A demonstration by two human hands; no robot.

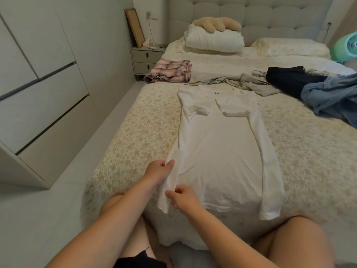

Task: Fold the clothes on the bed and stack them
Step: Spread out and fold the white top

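Pinching the left side edge of the white T-shirt [218,151], left hand [157,171] higher and right hand [182,198] near the hem, likely to fold that side inward; shirt lies flat on the bed [135,132], sleeves tucked in, unfolded clothes [309,88] beyond.

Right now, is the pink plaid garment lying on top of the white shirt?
No, the pink plaid garment lies apart from the white shirt, farther up the bed.

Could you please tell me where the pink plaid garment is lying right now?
In the head view, the pink plaid garment lies folded at the bed's far left edge, beside the nightstand and beyond the white shirt.
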